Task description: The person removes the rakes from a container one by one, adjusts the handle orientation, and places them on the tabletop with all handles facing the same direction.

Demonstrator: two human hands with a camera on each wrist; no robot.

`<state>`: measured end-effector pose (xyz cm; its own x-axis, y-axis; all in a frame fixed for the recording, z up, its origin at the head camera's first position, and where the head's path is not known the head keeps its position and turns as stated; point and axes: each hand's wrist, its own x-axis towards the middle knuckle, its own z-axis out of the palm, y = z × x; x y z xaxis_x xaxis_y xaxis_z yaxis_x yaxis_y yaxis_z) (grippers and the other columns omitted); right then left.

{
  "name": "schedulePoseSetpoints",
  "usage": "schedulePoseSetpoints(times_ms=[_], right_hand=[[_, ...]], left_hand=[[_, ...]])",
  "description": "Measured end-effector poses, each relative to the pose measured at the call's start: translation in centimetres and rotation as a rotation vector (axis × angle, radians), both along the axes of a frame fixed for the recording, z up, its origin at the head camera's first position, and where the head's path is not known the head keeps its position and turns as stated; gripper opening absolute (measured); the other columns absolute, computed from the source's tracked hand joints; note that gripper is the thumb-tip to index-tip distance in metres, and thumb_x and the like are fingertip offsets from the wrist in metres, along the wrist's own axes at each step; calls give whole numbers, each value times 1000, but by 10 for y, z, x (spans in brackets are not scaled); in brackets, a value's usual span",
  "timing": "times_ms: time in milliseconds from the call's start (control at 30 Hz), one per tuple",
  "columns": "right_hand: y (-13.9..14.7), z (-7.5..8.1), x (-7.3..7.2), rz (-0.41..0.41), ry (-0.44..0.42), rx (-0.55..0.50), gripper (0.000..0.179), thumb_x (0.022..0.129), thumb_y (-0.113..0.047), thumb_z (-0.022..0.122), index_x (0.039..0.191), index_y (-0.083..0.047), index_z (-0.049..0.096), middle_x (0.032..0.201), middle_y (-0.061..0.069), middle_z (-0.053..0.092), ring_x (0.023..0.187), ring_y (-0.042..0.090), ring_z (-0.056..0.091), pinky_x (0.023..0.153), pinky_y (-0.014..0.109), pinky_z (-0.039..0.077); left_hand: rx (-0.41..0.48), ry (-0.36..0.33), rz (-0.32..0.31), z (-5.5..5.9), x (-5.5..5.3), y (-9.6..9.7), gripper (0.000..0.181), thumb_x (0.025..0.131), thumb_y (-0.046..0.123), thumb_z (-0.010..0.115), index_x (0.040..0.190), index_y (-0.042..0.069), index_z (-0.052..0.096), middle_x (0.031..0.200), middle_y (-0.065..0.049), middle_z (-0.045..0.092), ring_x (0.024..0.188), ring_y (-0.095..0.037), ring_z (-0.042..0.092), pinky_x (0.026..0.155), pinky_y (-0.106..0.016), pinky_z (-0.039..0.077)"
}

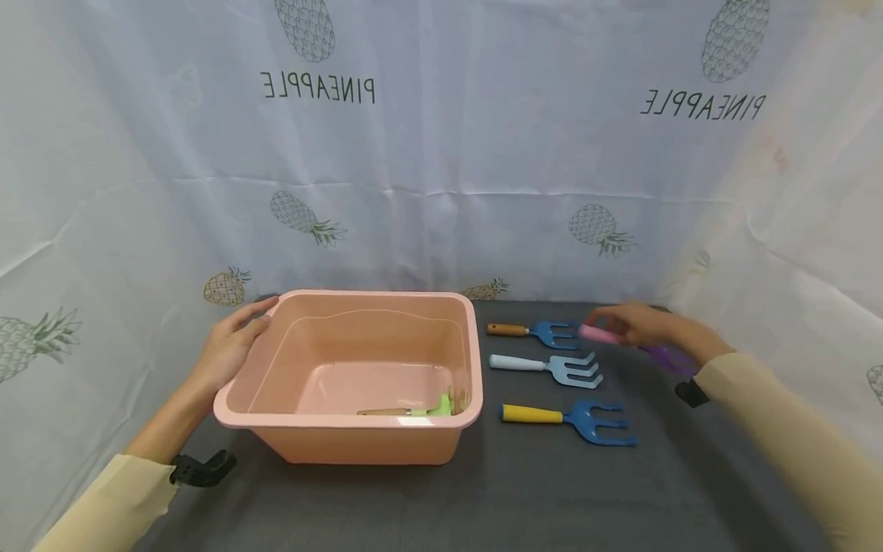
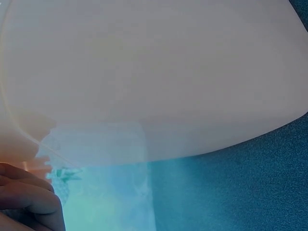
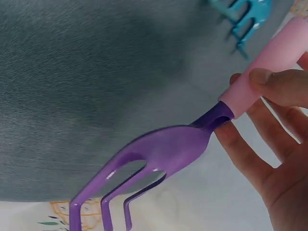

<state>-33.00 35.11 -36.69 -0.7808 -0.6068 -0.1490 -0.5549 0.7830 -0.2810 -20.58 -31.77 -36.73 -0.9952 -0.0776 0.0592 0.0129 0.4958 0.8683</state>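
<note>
At the left, my left hand (image 1: pixel 229 349) grips the rim of a pink plastic basin (image 1: pixel 352 446) near its back corner. The left wrist view shows curled fingers (image 2: pixel 33 195) beside the pale basin wall (image 2: pixel 154 72). Over at the far right, my right hand (image 1: pixel 638 323) holds a purple hand rake (image 3: pixel 168 142) by its pink handle (image 3: pixel 269 67), thumb and fingers pinching it. Its bent tines point down in the right wrist view. A small green tool with a wooden handle (image 1: pixel 386 412) lies inside the basin, partly hidden by the front rim.
Right of the basin, three tools lie on the dark grey cloth (image 1: pixel 552 491): a blue fork with a wooden handle (image 1: pixel 507 330), a light blue rake (image 1: pixel 576 371) and a blue fork with a yellow handle (image 1: pixel 531 414). A pineapple-print curtain (image 1: pixel 441 230) hangs behind.
</note>
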Motion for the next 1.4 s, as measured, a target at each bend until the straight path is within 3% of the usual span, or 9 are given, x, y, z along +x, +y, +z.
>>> schedulePoseSetpoints(times_ms=[167, 433, 667, 867, 1000, 1233, 1400], right_hand=[[10, -14, -7, -49, -17, 11, 48, 86, 12, 59, 127, -11, 64, 108, 16, 73, 95, 30, 69, 72, 41, 59], [14, -22, -12, -44, 32, 16, 39, 85, 11, 64, 119, -8, 67, 103, 17, 73, 91, 33, 70, 76, 49, 60], [15, -33, -16, -62, 36, 39, 39, 84, 10, 64, 118, -8, 69, 102, 15, 74, 90, 29, 68, 75, 46, 59], [20, -43, -20, -70, 61, 77, 42, 81, 10, 64, 118, -9, 70, 99, 14, 73, 87, 28, 66, 76, 48, 58], [22, -48, -22, -62, 84, 108, 41, 83, 8, 65, 121, -8, 70, 99, 12, 72, 87, 26, 65, 78, 49, 57], [23, -52, -23, -7, 148, 133, 34, 87, 4, 69, 120, -4, 72, 95, 7, 72, 79, 20, 59, 73, 42, 55], [24, -55, -22, 0, 159, 128, 31, 87, 6, 67, 116, -4, 72, 94, 8, 73, 80, 20, 63, 74, 45, 57]], left_hand=[[-9, 8, 1, -1, -1, 0, 57, 111, 41, 40, 163, 16, 36, 158, -26, 43, 90, 10, 61, 73, -19, 56], [11, 13, 2, -1, 0, 0, 57, 111, 39, 40, 163, 16, 35, 156, -26, 45, 90, 9, 62, 73, -20, 57], [17, 20, 4, 0, -1, 0, 57, 111, 40, 41, 162, 16, 36, 154, -26, 47, 90, 9, 63, 73, -20, 57], [5, 4, 0, 0, -1, 0, 57, 111, 40, 40, 163, 17, 35, 160, -26, 41, 91, 11, 61, 74, -18, 56], [2, -1, -1, 1, 0, 1, 57, 111, 41, 40, 163, 18, 34, 161, -26, 39, 92, 10, 61, 74, -19, 56], [11, -8, 2, 0, 1, 1, 57, 111, 40, 39, 164, 18, 33, 162, -26, 37, 93, 11, 60, 74, -18, 56], [4, -8, -4, 0, 2, 1, 58, 111, 41, 39, 164, 18, 32, 161, -26, 39, 93, 10, 61, 75, -19, 56]])
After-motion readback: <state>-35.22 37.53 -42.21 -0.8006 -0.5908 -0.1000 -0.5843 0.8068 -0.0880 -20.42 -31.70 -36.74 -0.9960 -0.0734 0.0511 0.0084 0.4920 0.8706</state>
